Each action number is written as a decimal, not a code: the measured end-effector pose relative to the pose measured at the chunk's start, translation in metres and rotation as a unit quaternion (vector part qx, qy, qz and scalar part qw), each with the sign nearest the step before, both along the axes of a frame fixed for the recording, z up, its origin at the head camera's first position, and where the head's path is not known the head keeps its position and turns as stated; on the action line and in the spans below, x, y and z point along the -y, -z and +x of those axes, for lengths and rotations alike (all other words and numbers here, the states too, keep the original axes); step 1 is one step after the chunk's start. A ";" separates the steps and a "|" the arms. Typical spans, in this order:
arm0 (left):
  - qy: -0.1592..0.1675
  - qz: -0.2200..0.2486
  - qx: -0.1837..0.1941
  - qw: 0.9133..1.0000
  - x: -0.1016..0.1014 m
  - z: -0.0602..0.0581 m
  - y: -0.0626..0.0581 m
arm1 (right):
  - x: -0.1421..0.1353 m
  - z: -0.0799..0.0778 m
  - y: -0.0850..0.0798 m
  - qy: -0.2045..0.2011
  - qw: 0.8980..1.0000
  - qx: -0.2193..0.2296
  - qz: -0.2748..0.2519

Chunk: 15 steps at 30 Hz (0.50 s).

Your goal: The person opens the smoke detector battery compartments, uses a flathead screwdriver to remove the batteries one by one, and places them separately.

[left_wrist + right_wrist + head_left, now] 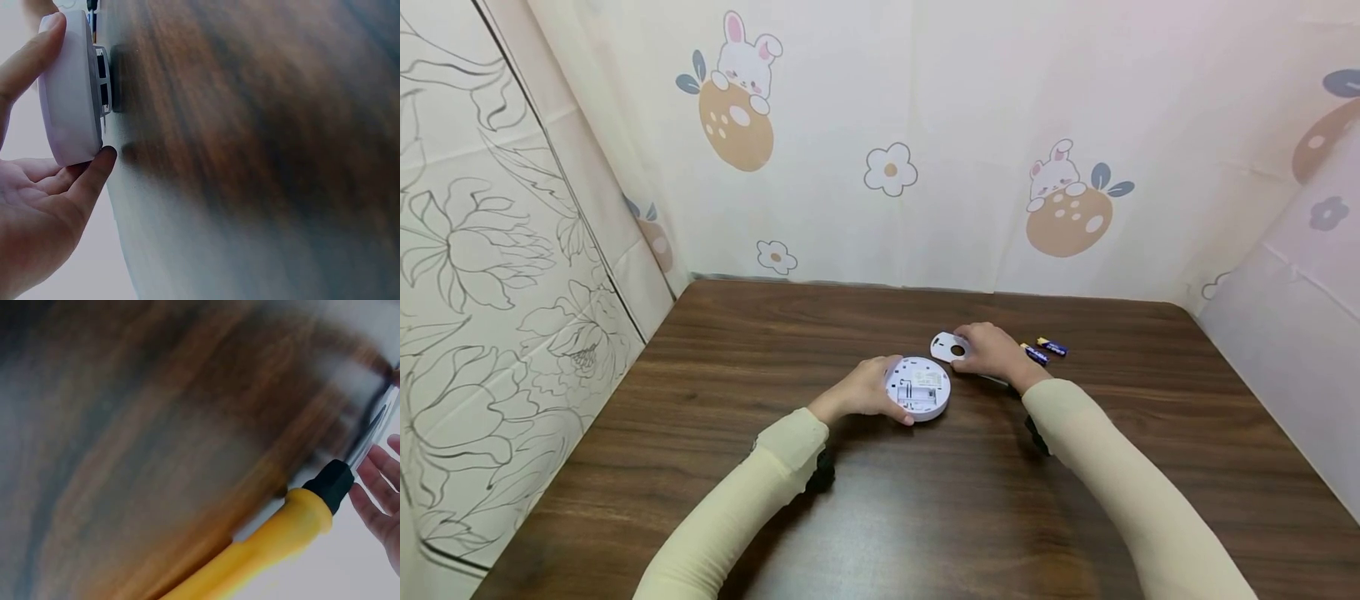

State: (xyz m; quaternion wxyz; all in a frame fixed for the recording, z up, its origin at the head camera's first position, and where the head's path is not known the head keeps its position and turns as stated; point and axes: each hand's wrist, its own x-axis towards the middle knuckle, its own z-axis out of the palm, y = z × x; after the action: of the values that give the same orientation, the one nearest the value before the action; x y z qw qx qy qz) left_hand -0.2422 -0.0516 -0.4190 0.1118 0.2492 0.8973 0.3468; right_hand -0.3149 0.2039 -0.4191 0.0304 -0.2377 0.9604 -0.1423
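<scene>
My left hand (868,387) grips a round white smoke detector (919,390) by its left side, thumb at the front edge and fingers at the back. Its back faces up, with a battery compartment showing no batteries. In the left wrist view the vented sensor part (104,81) points down, close to the table. Just to the right, my right hand (990,352) pinches a flat white mounting plate (945,347) with a round hole between thumb and fingers. Below that hand lies a screwdriver (269,534) with a yellow handle and black collar, mostly hidden from the head view.
Two blue and yellow batteries (1033,355) lie on the table beyond the right wrist. The brown wooden table (865,517) meets a printed curtain (962,208) at the back. A flower-patterned panel (490,275) stands along the left side.
</scene>
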 end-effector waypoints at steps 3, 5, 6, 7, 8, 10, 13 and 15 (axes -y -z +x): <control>0.001 0.000 0.005 1.000 0.000 0.000 0.000 | 0.000 0.000 0.000 -0.008 1.000 -0.009 0.006; 0.002 0.000 0.009 1.000 0.000 0.000 0.000 | -0.001 0.000 0.000 -0.007 1.000 -0.012 0.007; 0.003 0.000 0.010 1.000 0.000 0.000 0.000 | -0.001 0.001 0.000 -0.008 1.000 -0.014 0.007; 0.004 0.001 0.013 1.000 0.001 0.000 -0.001 | -0.001 0.001 -0.001 -0.007 1.000 -0.015 0.006; 0.006 0.003 0.017 1.000 0.001 0.000 -0.001 | -0.002 0.001 -0.001 -0.007 1.000 -0.017 0.006; 0.013 0.007 0.022 1.000 0.002 0.000 -0.001 | -0.002 0.002 -0.001 -0.005 1.000 -0.019 0.004; 0.031 0.011 0.018 0.999 0.003 0.002 -0.002 | -0.004 0.002 -0.001 -0.005 1.000 -0.019 -0.003; 0.043 0.013 0.016 0.999 0.005 0.003 -0.002 | -0.005 0.002 -0.001 -0.006 1.000 -0.019 -0.005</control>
State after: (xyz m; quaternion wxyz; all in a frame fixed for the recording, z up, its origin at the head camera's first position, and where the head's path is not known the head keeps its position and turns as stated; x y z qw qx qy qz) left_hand -0.2395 -0.0565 -0.4170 0.1382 0.2834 0.8790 0.3576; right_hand -0.3125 0.2086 -0.4180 0.0122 -0.2461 0.9586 -0.1428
